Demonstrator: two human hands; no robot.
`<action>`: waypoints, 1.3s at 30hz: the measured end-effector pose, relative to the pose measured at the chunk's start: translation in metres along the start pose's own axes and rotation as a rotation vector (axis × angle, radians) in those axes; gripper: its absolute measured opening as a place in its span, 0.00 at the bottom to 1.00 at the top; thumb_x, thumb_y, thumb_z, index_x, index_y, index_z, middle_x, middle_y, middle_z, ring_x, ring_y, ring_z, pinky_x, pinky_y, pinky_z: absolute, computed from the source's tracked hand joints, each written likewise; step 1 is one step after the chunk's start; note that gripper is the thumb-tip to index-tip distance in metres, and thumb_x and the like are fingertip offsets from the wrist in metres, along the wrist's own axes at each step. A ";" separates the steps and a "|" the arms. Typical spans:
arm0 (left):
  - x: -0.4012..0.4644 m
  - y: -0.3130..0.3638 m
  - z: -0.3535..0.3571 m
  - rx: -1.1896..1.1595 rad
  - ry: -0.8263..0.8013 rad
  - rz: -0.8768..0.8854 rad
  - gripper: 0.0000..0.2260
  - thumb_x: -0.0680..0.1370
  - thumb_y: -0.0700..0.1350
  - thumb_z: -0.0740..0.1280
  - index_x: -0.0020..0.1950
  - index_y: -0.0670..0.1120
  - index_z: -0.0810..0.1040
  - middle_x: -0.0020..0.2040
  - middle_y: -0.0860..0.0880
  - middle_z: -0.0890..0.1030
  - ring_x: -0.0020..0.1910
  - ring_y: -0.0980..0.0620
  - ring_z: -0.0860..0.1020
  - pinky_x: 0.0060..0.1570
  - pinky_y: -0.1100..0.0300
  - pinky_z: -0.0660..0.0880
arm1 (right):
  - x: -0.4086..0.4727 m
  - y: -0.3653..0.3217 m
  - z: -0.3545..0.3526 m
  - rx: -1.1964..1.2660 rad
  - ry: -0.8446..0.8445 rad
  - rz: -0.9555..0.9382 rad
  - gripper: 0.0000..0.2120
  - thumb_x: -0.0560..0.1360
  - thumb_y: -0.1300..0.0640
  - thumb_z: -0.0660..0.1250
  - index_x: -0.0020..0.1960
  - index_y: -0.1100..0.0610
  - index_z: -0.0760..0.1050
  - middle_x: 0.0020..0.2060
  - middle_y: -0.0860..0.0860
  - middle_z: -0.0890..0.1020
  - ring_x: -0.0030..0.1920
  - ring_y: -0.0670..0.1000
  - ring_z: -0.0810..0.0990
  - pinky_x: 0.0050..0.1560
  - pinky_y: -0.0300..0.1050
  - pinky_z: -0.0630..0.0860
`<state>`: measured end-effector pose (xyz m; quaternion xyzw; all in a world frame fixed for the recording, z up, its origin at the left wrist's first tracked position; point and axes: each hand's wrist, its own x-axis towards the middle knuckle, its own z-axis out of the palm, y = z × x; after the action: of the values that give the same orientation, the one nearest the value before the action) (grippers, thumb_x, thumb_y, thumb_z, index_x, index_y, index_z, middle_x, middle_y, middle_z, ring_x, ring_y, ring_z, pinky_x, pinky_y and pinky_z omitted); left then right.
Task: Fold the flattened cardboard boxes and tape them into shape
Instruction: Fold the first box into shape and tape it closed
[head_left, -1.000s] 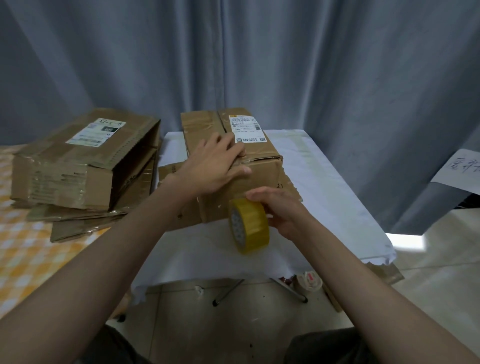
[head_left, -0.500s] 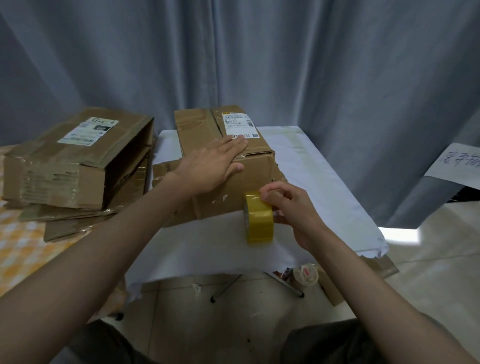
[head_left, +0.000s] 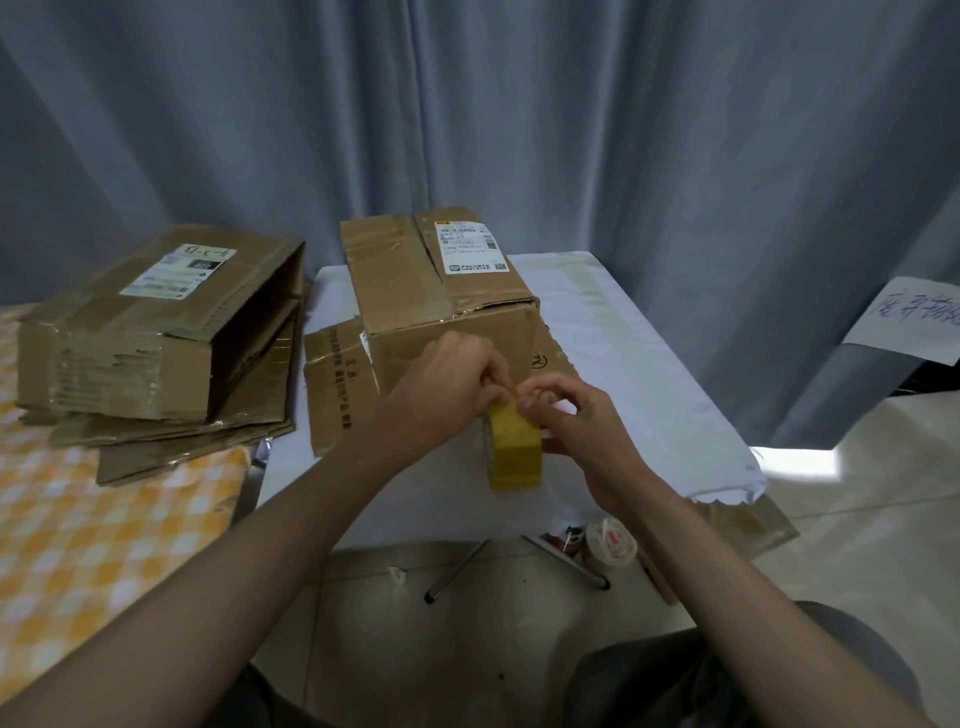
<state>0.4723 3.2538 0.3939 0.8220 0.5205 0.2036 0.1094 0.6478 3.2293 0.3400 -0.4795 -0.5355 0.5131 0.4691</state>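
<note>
At 9 o'clock, an open-ended box (head_left: 156, 332) lies on its side atop several flattened cartons (head_left: 171, 441) on a checked orange cloth (head_left: 104, 545), presumably stock awaiting folding. Toward 12 o'clock, the folded box (head_left: 441, 296) stands on the white table (head_left: 623, 353), shipping label up, its near face turned to the person, probably so the top seam can be taped from this side; a loose flat panel (head_left: 332, 389) lies against its left foot. At centre, the left hand (head_left: 441, 395) curls its fingers and pinches at the top of the yellow tape roll (head_left: 514, 447), apparently picking up the free end. The roll stands on edge just before the box, touching the table, so tape can be drawn upward. At 3 o'clock of the roll, the right hand (head_left: 576, 421) steadies it, fingertips pinching its top rim, thumb at its side. Farther right, a handwritten paper sign (head_left: 909, 317) hangs on the grey curtain (head_left: 675, 130).
</note>
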 end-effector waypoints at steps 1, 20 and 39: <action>0.000 0.000 0.001 -0.004 0.024 -0.011 0.03 0.73 0.43 0.76 0.43 0.51 0.85 0.43 0.54 0.81 0.43 0.54 0.79 0.48 0.51 0.79 | -0.002 0.001 0.000 0.009 0.000 0.003 0.06 0.76 0.59 0.72 0.49 0.48 0.83 0.38 0.44 0.79 0.43 0.48 0.82 0.40 0.41 0.81; -0.005 0.014 -0.016 -0.084 0.175 -0.107 0.05 0.75 0.41 0.73 0.42 0.49 0.86 0.39 0.56 0.83 0.38 0.62 0.77 0.42 0.64 0.76 | -0.020 -0.002 0.008 -0.024 0.011 -0.173 0.04 0.79 0.61 0.67 0.51 0.55 0.71 0.34 0.45 0.73 0.37 0.43 0.72 0.36 0.33 0.69; -0.006 -0.051 -0.041 0.174 0.104 -0.080 0.29 0.80 0.59 0.63 0.79 0.52 0.62 0.78 0.50 0.63 0.76 0.46 0.62 0.74 0.47 0.60 | 0.015 0.018 -0.067 -0.956 0.125 -0.192 0.16 0.70 0.68 0.67 0.52 0.53 0.69 0.40 0.47 0.74 0.43 0.53 0.73 0.37 0.47 0.62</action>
<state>0.4101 3.2695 0.4093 0.7951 0.5738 0.1956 0.0185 0.7138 3.2515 0.3244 -0.6195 -0.7236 0.1345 0.2728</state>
